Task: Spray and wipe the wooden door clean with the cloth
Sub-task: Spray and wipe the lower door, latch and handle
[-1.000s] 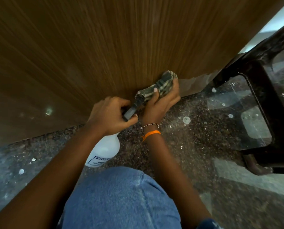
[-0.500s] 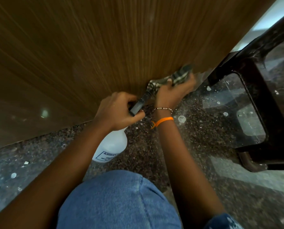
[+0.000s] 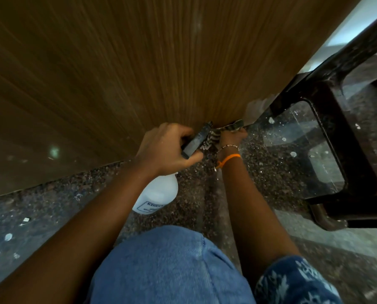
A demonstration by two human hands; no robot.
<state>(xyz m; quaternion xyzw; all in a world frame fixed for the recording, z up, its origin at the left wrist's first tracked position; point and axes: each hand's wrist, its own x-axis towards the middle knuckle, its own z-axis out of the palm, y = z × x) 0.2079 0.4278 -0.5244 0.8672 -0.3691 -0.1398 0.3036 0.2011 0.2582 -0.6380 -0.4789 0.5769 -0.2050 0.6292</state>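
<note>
The left hand (image 3: 167, 148) grips the dark trigger head of a white spray bottle (image 3: 159, 194), which hangs above the speckled floor (image 3: 271, 172). The right hand (image 3: 232, 138) holds the striped cloth (image 3: 224, 131) against the bottom edge of the wooden door (image 3: 161, 62), beside a dark stool (image 3: 345, 137).

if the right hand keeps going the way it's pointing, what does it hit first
Most likely the wooden door: the right hand presses the cloth at its bottom edge, so almost no gap shows ahead. Depth there is hard to read.
</note>
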